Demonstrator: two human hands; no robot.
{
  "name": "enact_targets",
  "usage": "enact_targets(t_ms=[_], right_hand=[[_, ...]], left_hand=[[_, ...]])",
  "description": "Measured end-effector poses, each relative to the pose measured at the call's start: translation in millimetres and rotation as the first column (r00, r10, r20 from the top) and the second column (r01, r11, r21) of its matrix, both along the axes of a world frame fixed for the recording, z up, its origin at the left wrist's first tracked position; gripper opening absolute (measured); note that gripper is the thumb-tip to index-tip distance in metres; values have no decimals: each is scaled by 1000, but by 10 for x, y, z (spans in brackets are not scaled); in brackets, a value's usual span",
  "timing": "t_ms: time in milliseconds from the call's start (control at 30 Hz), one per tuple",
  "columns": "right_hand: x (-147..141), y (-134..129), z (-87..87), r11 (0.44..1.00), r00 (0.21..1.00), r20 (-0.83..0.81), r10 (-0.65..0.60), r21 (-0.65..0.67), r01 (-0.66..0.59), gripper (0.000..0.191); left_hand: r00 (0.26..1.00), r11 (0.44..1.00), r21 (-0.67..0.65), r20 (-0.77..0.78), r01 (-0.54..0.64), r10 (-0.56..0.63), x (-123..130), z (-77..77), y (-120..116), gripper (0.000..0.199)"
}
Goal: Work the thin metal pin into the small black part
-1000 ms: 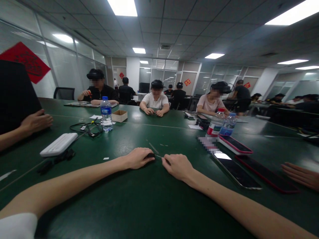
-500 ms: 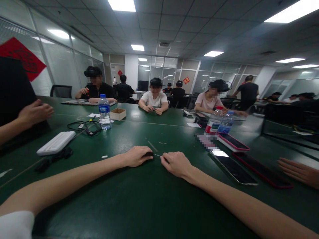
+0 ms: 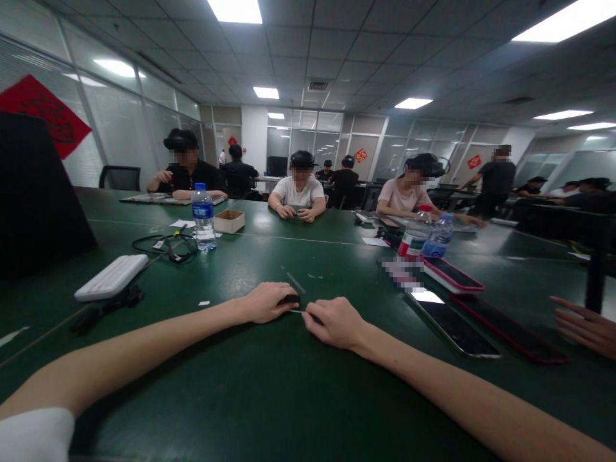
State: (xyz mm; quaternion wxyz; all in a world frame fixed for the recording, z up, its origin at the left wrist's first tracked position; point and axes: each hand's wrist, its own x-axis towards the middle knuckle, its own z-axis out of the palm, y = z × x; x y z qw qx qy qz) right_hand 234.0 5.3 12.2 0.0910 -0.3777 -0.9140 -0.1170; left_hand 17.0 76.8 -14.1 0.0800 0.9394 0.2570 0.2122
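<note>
Both my hands are over the green table [image 3: 231,378], close together near its middle. My left hand [image 3: 269,301] is closed on a small black object [image 3: 290,299], whose dark end shows past the fingertips. Just to the right, my right hand [image 3: 334,321] has its fingers curled at one end of a thin pale piece [image 3: 296,311]. That piece spans the narrow gap between the hands, below the black object. What exactly the fingers of my right hand cover is hidden.
Left: a white power bank [image 3: 111,277], cables [image 3: 168,247], a bottle [image 3: 204,218] and an open box [image 3: 230,221]. Right: phones [image 3: 455,327], two bottles [image 3: 416,234] and another person's hand [image 3: 584,327]. People sit across the table.
My right hand has moved slightly left, closer to my left hand. More of the black object shows. The other person's hand at the far left has left the view.
</note>
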Motion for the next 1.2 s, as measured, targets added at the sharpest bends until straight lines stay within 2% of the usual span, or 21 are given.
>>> enact_targets(t_ms=[133, 267, 433, 533, 667, 833, 933, 1033, 1200], right_hand=[[29, 27, 2, 993, 993, 2, -117, -20, 117, 36], [22, 22, 0, 978, 978, -5, -209, -16, 209, 39], [-2, -12, 36, 966, 967, -38, -254, -57, 251, 36], [-6, -25, 59, 958, 961, -52, -273, -102, 267, 37], [1, -23, 63, 952, 954, -66, -291, -119, 282, 38], [10, -13, 50, 946, 950, -54, -309, -126, 300, 37], [10, -12, 47, 943, 948, -67, -310, -151, 298, 38], [9, -16, 51, 941, 946, -84, -314, -161, 298, 36], [2, -22, 48, 947, 941, -124, -315, -104, 303, 30]], left_hand=[[998, 999, -35, 51, 38, -36, -17, -4, 15, 37], [992, 991, -87, 82, 100, -93, -33, 54, 2, 39], [988, 969, -223, 134, 107, -78, -65, 144, -28, 42], [981, 932, -342, 187, 118, -56, -83, 164, -14, 40], [964, 847, -515, 266, 134, 9, -90, 150, 35, 36], [945, 786, -599, 321, 154, 59, -85, 99, 110, 29], [909, 754, -630, 401, 185, 113, -76, 56, 147, 28], [865, 778, -589, 486, 219, 125, -63, 33, 159, 24], [889, 831, -542, 434, 128, 146, -53, 40, 152, 21]])
